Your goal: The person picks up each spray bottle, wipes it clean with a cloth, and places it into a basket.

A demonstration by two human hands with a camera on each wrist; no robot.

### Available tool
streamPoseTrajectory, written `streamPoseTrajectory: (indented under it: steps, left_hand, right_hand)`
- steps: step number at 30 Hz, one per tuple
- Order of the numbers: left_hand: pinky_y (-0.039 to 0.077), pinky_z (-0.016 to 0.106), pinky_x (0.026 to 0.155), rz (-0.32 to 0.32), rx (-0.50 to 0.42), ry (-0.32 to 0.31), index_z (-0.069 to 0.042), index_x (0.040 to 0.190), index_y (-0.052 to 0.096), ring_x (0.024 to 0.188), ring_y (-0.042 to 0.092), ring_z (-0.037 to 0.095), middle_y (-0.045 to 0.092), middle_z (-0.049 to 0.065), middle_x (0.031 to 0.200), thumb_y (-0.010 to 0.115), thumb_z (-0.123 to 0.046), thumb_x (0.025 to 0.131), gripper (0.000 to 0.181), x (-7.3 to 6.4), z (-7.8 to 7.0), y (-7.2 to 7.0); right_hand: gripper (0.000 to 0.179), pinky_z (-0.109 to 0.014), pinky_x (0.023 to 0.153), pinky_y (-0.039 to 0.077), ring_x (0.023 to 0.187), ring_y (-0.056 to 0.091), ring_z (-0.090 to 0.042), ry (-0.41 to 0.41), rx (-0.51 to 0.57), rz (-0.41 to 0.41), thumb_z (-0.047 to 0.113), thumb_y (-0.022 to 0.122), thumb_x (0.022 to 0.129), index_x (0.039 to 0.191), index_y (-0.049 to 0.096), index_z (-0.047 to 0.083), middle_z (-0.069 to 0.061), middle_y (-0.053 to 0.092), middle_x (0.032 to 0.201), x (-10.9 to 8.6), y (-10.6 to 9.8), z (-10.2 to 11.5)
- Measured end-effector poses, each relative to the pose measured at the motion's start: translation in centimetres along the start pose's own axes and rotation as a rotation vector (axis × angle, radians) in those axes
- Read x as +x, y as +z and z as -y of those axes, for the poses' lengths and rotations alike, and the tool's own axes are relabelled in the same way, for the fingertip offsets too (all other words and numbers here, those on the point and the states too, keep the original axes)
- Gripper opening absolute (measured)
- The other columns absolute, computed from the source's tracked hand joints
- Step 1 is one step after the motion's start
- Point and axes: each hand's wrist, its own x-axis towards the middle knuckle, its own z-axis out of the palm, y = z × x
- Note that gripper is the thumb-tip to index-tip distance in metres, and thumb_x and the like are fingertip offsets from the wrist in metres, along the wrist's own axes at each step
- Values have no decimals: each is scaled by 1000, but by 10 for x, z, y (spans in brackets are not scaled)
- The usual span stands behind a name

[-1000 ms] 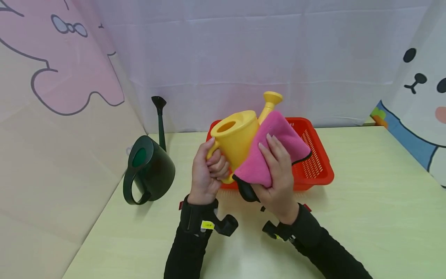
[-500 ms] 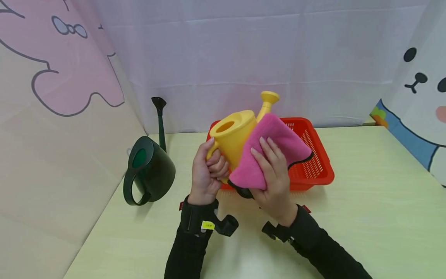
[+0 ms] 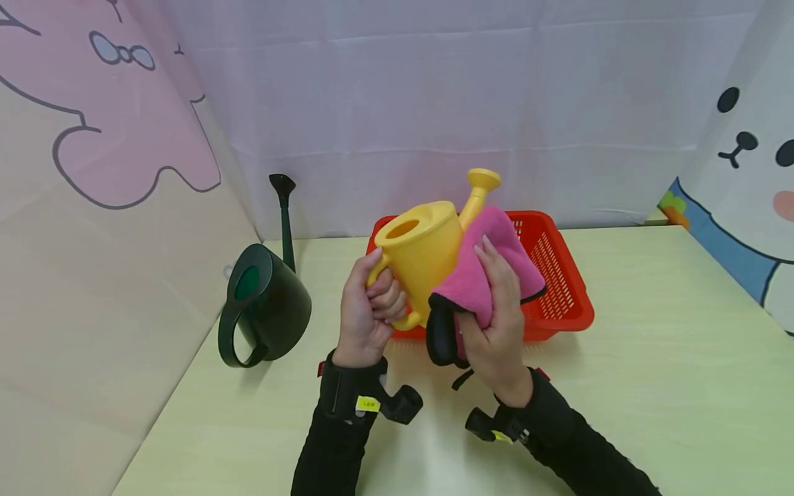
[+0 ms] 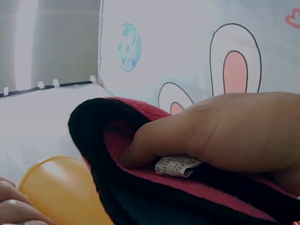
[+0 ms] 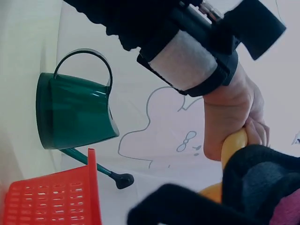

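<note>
A yellow watering can [image 3: 428,244] is held up above the table, tilted, its spout pointing away to the upper right. My left hand [image 3: 369,306] grips its handle with curled fingers. In my right hand [image 3: 499,327] is a pink cloth [image 3: 474,275] with a black edge, pressed against the can's right side. The left wrist view shows the thumb [image 4: 159,140] tucked into the folded cloth beside a white label [image 4: 176,165]. Part of the can's body and lower spout is hidden behind the cloth.
A red plastic basket [image 3: 573,303] stands behind the hands near the back curtain. To the left, a dark green watering can [image 3: 279,303] stands on the pale table [image 3: 670,386], close to the left curtain.
The pink cloth first slid down and left along the can, then came back right and bunched up, showing more of the can's side. The left hand stayed nearly still.
</note>
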Motion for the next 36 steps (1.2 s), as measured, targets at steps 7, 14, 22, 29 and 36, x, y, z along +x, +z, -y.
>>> streamPoseTrajectory:
  steps: [7,14,22,29,36]
  left_hand:
    - [6,25,41,11,-19,19,-18,48,28,31,26,4,29,-10,40,26,-27,98,51,0,-1,-1]
    - [3,22,40,75,-120,47,-15,51,22,34,15,7,17,-5,44,22,-25,99,50,1,-2,-2]
    - [4,24,39,87,-81,49,-16,49,24,33,15,8,19,-6,43,21,-26,99,51,0,-2,-2]
    - [8,25,41,46,-36,20,-18,48,30,31,27,6,31,-10,40,23,-27,98,51,-2,-3,0]
    - [8,25,41,43,-41,11,-19,48,31,32,27,6,32,-10,40,24,-28,98,51,-1,-2,0]
  right_hand:
    - [55,-44,98,31,118,36,-34,-56,-198,22,42,45,92,125,46,-2,-20,40,135,-8,5,14]
    - [46,-45,87,33,108,39,-35,-250,-286,-5,38,47,93,116,57,-1,-23,45,125,-19,17,28]
    - [48,-38,100,32,115,38,-34,-237,-241,-14,38,48,92,118,53,-2,-23,43,128,-11,14,16]
    - [44,-26,108,30,129,36,-22,34,0,51,11,51,89,130,43,-2,-18,42,136,5,-5,3]
    - [55,-29,106,32,128,34,-25,56,-41,59,28,53,91,134,38,-2,-18,38,139,2,-4,4]
